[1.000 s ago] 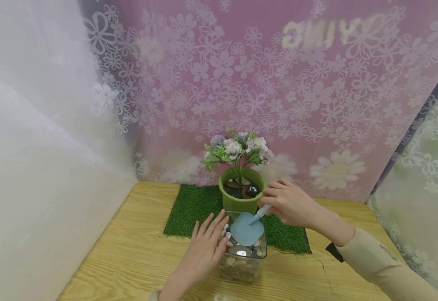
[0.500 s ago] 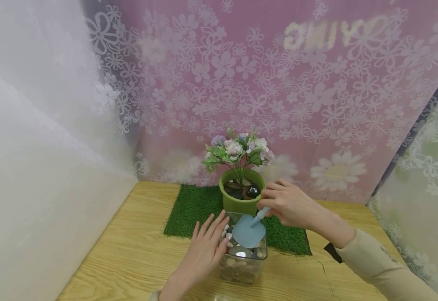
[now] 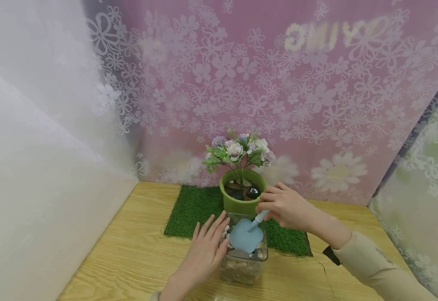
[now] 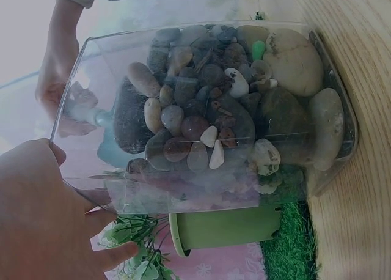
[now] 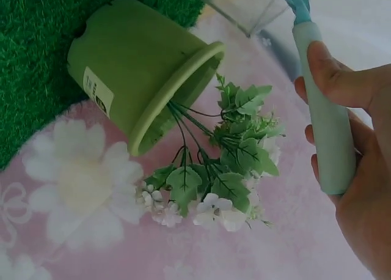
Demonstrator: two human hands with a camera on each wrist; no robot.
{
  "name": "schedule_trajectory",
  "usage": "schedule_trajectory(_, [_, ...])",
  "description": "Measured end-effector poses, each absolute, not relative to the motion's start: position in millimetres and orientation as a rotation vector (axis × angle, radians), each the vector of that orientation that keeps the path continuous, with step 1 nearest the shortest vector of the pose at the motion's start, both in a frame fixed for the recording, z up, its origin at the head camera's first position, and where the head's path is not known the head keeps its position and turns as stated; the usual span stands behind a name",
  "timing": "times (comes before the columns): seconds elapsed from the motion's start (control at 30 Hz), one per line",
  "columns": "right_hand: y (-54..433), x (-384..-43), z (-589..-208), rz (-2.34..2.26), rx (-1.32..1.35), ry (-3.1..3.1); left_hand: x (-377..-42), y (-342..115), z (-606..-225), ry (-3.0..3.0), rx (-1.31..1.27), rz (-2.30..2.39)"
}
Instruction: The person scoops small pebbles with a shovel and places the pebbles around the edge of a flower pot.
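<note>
My right hand (image 3: 288,209) grips the pale handle of a light blue hand trowel (image 3: 246,236), fingers and thumb around it in the right wrist view. The trowel's blade is inside a clear plastic container (image 4: 201,118), over the pebbles (image 4: 195,127) that fill much of it. With fingers spread and mostly straight, my left hand (image 3: 204,246) rests against the container's left rim. Just behind the container stands a green flower pot (image 3: 239,205) holding stones and a bunch of artificial flowers (image 3: 234,149).
Under the pot lies a green turf mat (image 3: 192,211) on the wood-grain table (image 3: 128,251). A pink flowered cloth (image 3: 241,83) hangs behind, and a white sheet (image 3: 46,146) stands at the left side.
The trowel blade has shifted slightly left and lower in the container, now covering more of the large grey stone. My left hand has stayed at the rim.
</note>
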State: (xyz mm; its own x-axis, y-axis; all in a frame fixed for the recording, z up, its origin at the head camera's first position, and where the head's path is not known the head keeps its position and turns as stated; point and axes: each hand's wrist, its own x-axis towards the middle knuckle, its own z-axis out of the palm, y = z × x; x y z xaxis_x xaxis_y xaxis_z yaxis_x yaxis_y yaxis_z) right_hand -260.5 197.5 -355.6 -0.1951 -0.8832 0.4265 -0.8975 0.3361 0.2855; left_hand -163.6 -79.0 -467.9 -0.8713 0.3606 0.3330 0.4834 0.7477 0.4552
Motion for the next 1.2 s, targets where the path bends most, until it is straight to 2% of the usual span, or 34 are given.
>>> schedule_trajectory(0.33, [200.1, -255.4, -368.6, 0.238, 1.528, -2.257, -164.4, -78.6, -470.3, -2.696, -0.667, -0.780])
schedule_trajectory(0.73, [191.1, -249.4, -373.6, 0.262, 1.492, -2.379, -163.7, -79.2, -469.6, -2.698, -0.665, -0.768])
schedule_trajectory(1.2, [198.4, -257.8, -382.7, 0.433, 1.490, -2.538, -162.9, -78.7, -466.6, -2.717, -0.661, -0.763])
